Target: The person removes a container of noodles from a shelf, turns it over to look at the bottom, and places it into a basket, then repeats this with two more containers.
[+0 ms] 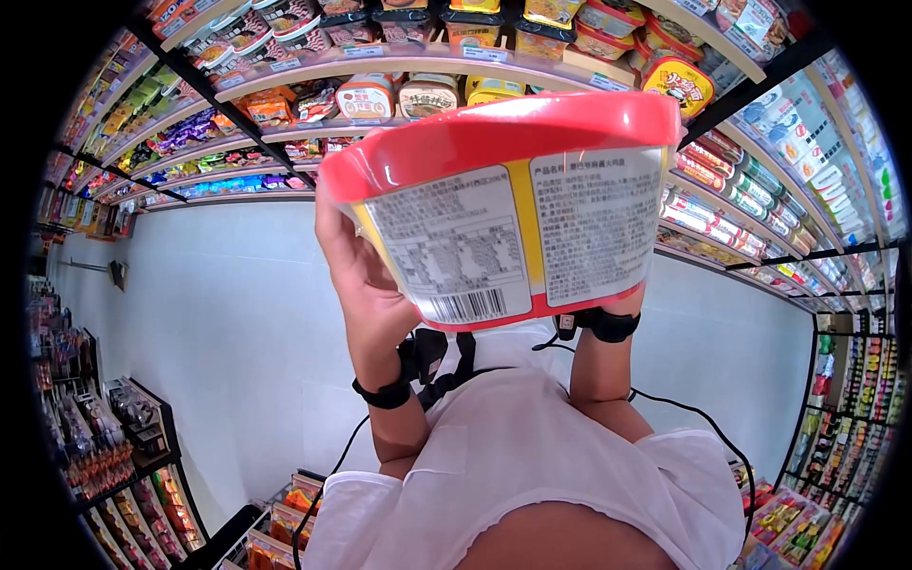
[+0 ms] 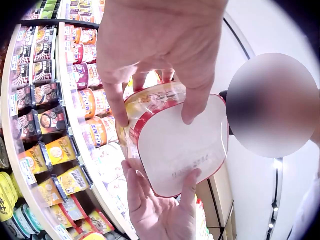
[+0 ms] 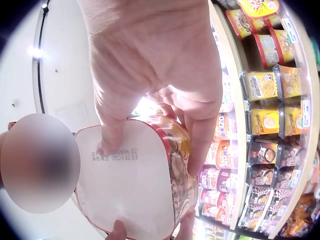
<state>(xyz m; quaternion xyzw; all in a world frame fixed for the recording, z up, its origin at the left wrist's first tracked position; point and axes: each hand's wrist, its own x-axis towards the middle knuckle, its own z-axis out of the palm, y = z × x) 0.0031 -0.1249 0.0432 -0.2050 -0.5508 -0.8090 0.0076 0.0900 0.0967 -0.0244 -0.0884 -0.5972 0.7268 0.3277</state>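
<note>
Both hands hold up an instant noodle tub [image 1: 484,228] in front of the chest. Its red rim is uppermost in the head view, and a side with printed text and a barcode faces the head camera. The left hand [image 1: 366,285] grips the tub's left side, and the right hand [image 1: 622,302], mostly hidden behind the tub there, grips the right. In the left wrist view, both thumbs press on the white base [image 2: 175,145], while fingers wrap the wall. Printed dates show on the base beside the right thumb [image 3: 110,140] in the right wrist view.
Shelves ahead carry noodle tubs [image 1: 475,28] and bagged snacks [image 1: 190,133]. More shelving with packets [image 1: 741,190] curves along the right, and racks of small goods [image 1: 85,427] stand at the left. Pale floor [image 1: 237,275] lies between. Black cables [image 1: 703,408] hang beside the person.
</note>
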